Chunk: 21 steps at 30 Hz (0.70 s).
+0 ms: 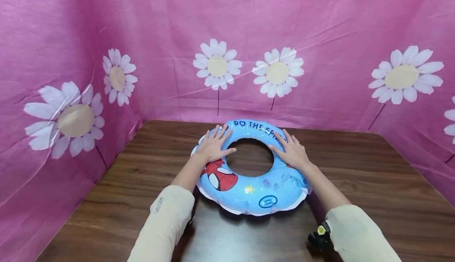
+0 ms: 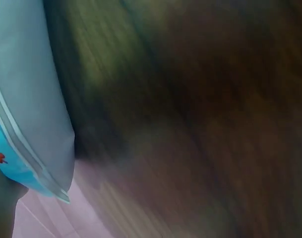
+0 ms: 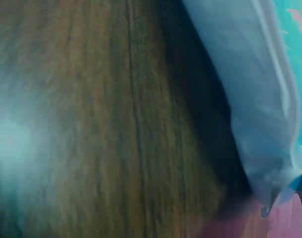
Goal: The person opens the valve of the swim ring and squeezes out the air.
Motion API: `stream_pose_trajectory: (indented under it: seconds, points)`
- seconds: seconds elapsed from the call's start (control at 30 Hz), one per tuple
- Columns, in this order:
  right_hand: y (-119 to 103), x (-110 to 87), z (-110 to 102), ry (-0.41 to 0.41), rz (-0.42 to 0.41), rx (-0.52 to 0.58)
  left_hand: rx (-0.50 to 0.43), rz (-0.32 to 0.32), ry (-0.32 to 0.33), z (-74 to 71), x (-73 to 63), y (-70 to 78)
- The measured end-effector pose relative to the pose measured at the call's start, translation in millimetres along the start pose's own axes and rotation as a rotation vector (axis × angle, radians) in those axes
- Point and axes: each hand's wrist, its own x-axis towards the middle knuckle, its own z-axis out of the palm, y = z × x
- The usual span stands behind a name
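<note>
A blue inflated swim ring [image 1: 241, 197] lies on the wooden table, printed with a red masked face with white eyes [image 1: 222, 178], a yellow star and lettering along its far side. My left hand [image 1: 212, 146] rests flat on the ring's left part, fingers spread and thumb pointing toward the hole. On the right part lies my right hand [image 1: 292, 152], its fingers extended over the lettering. In the left wrist view the ring's pale underside [image 2: 31, 89] fills the left edge. The right wrist view has the pale side of the ring [image 3: 240, 74] at upper right.
The brown wood-grain table [image 1: 135, 199] spreads around the ring. Pink fabric [image 1: 163, 25] with large white daisies hangs behind and on both sides. A small black device [image 1: 319, 237] with a yellow spot sits by the right sleeve.
</note>
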Motion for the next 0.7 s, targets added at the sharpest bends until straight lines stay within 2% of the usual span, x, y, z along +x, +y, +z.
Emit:
stream_pose_trajectory:
  seconds: [0.07, 0.37, 0.53, 0.7]
  points:
    - [1.4, 2.9, 1.6, 0.009, -0.015, -0.011, -0.014, -0.012, 0.020, 1.2, -1.3, -0.1]
    - [3.6, 6.4, 6.4, -0.016, -0.002, -0.023, -0.016, -0.060, 0.030, 10.2, -2.7, -0.1]
    - [4.9, 4.8, 7.1, -0.009, 0.010, -0.036, -0.021, -0.060, 0.061, 12.5, -2.3, 0.9]
    - [2.8, 1.2, 5.4, -0.019, 0.007, -0.054, 0.005, -0.072, 0.043, 14.0, -3.1, 2.0]
